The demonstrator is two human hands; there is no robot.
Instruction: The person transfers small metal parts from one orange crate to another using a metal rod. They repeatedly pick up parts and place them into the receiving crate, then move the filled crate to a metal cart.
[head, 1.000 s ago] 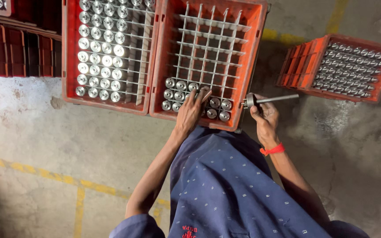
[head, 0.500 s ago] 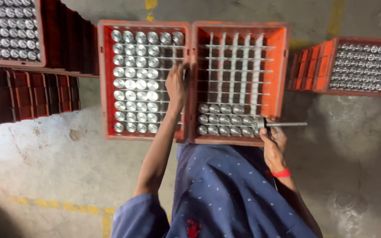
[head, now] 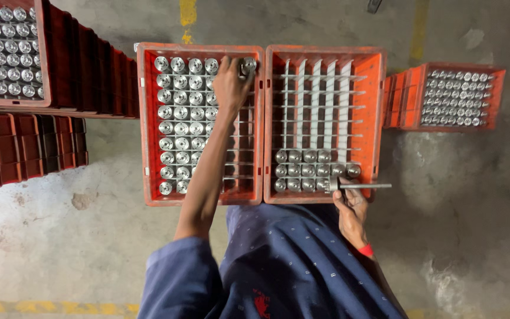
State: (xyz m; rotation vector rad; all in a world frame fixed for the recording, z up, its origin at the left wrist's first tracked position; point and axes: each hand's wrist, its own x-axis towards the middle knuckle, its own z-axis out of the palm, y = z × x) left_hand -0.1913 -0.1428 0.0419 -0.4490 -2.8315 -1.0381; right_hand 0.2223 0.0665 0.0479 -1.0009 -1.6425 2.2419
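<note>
The right hand [head: 352, 204], low and right of centre, was closed around a metal rod tool [head: 358, 186] lying across the near rim of the right orange crate [head: 379, 118]. Round metal parts [head: 308, 171] filled that crate's nearest rows. Farther up, the left hand [head: 230, 82] pinched one metal cylinder [head: 249, 64] at the far edge of the left orange crate [head: 143, 118].

I counted two orange crates [head: 259, 124] side by side before me, a third orange crate [head: 411, 97] off right, a fourth [head: 42, 53] at far left. Fifteen metal cylinders [head: 308, 170] sat in the right-hand crate; one metal rod [head: 361, 186].
</note>
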